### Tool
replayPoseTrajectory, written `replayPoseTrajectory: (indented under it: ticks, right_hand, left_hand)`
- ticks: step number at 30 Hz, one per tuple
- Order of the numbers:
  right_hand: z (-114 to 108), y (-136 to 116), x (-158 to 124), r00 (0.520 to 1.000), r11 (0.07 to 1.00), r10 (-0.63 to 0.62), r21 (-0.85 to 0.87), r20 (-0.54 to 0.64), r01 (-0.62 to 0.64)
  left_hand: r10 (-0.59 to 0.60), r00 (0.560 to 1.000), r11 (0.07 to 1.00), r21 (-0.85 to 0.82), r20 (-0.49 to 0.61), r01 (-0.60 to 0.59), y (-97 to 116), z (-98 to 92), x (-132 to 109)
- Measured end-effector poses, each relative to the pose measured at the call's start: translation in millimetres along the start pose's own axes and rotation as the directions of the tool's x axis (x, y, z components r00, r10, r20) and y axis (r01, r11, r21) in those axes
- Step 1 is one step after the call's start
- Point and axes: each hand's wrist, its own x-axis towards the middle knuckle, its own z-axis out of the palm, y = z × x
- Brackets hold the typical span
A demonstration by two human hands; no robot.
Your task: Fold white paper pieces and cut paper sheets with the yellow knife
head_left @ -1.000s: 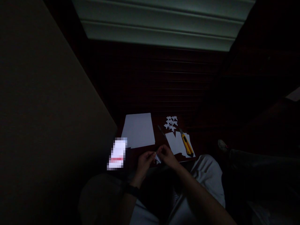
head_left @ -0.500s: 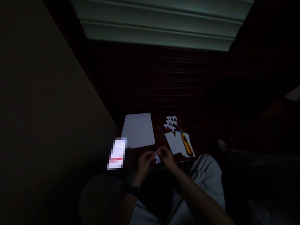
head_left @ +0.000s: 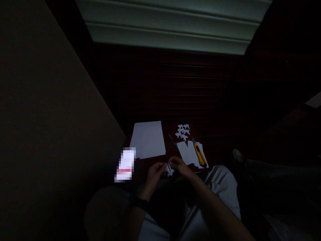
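Between my two hands, near the front edge of a small dark table, is a small folded piece of white paper [head_left: 169, 170]. My left hand [head_left: 156, 170] is closed on its left side, fingertips pinched. From the right, my right hand [head_left: 180, 165] pinches the top of the same paper, thumb and forefinger together. Beyond them lies a cluster of small folded paper shapes [head_left: 183, 132]. A yellow utility knife [head_left: 199, 154] rests on white paper pieces [head_left: 187, 153] to the right. A thin dark tool [head_left: 173, 141], its kind unclear, lies left of those pieces.
A stack of white paper sheets [head_left: 148, 140] covers the table's left part. A bright pixelated object [head_left: 125, 164] is at the left front. A wall [head_left: 62, 110] rises at left and a slatted panel [head_left: 170, 80] behind. Another person's leg and shoe [head_left: 237, 154] extend at right.
My right hand has shifted slightly to the right, and more of the folded paper shows between the hands. My left hand stays almost where it was.
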Motion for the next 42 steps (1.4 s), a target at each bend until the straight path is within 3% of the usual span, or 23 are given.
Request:
replayPoseTrajectory:
  ticks: [5, 10, 13, 17, 22, 25, 30, 35, 38, 42]
  right_hand:
    - [-14.7, -15.8, 6.8, 0.974, 0.991, 0.132, -0.038, 0.186, -0.127]
    - [-14.4, -27.1, 7.1, 0.991, 0.943, -0.024, -0.327, 0.135, 0.067]
    - [-12.5, -30.9, 4.5, 0.988, 0.905, -0.064, -0.409, 0.143, 0.118]
    - [-14.2, -35.1, 3.5, 0.985, 0.921, -0.062, -0.37, 0.161, 0.119]
    - [-23.1, -41.6, 8.7, 0.933, 0.974, 0.022, -0.217, 0.359, 0.061]
    - [-25.0, -41.2, 11.6, 0.918, 0.981, 0.076, -0.192, 0.39, 0.0]
    - [-17.5, -33.3, 8.6, 0.95, 0.991, 0.124, -0.083, 0.288, -0.104]
    - [-2.3, -19.2, -3.1, 0.979, 0.979, 0.202, 0.008, 0.015, -0.203]
    - [10.1, -6.5, -9.1, 0.977, 0.992, 0.121, -0.011, -0.178, -0.125]
    - [26.4, 9.7, -13.4, 0.938, 0.997, 0.07, 0.0, -0.34, -0.074]
  left_hand:
    - [-0.043, 0.998, 0.999, -0.001, 0.05, 0.043, 0.0, -1.3, -0.1]
    - [-0.029, 0.998, 1.0, -0.01, 0.06, 0.03, -2.7, 0.3, 1.0]
    - [-0.028, 0.999, 0.999, -0.019, 0.04, 0.029, -4.0, 1.8, 1.5]
    - [-0.038, 0.998, 0.999, -0.012, 0.05, 0.039, -2.4, 0.9, 1.3]
    - [-0.065, 0.988, 0.998, -0.003, 0.139, 0.066, 4.8, -4.0, 0.3]
    - [-0.066, 0.985, 0.998, 0.003, 0.162, 0.067, 7.7, -4.5, -0.4]
    - [-0.06, 0.99, 0.998, 0.0, 0.129, 0.061, 7.9, -1.0, -1.8]
    - [-0.049, 0.996, 0.999, -0.006, 0.07, 0.05, 3.6, 2.5, -0.8]
    - [-0.024, 1.0, 1.0, 0.008, 0.018, 0.024, 1.3, 4.4, 0.4]
    - [0.007, 1.0, 0.999, 0.037, -0.006, -0.007, -1.3, 6.0, 1.8]
